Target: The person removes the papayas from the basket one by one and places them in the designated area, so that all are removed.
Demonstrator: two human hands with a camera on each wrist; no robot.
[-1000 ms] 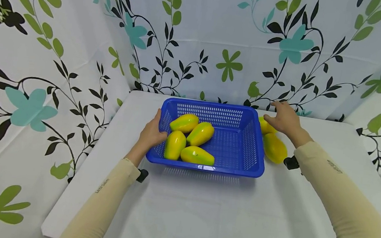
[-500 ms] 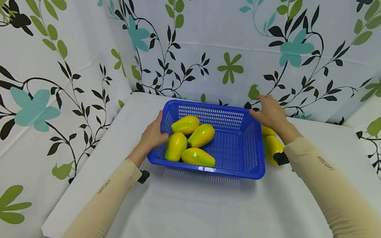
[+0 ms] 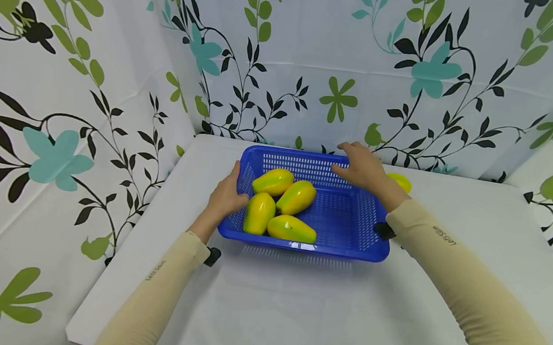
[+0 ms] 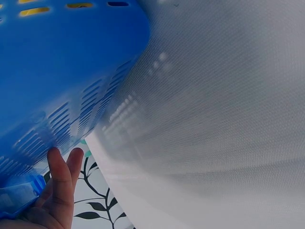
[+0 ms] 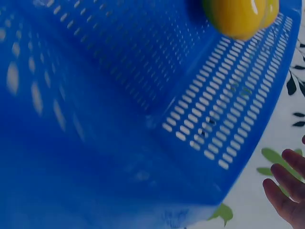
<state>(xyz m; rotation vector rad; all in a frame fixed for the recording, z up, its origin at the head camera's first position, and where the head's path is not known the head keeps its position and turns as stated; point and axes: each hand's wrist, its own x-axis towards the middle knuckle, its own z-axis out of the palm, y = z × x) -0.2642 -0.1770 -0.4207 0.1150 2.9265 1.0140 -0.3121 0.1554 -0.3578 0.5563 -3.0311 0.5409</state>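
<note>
A blue plastic basket (image 3: 333,215) with slotted walls stands on the white table. Several glossy yellow mangoes (image 3: 292,229) with green tinges lie in its left half. My left hand (image 3: 223,196) grips the basket's left side, thumb over the rim and fingers along the outer wall; those fingers (image 4: 61,179) show in the left wrist view. Over the back right part of the basket reaches my right hand (image 3: 365,169), fingers spread and holding nothing. Beyond the right rim a yellow mango (image 3: 400,181) lies on the table, partly hidden by my right arm.
The white table (image 3: 281,319) extends in front of the basket and to both sides. A curtain (image 3: 289,56) printed with leaves and flowers hangs close behind the table's back edge and along the sides.
My right hand has moved left, from above the mangoes outside the basket to over its back right rim, its arm now covering most of those mangoes. The left hand keeps its place.
</note>
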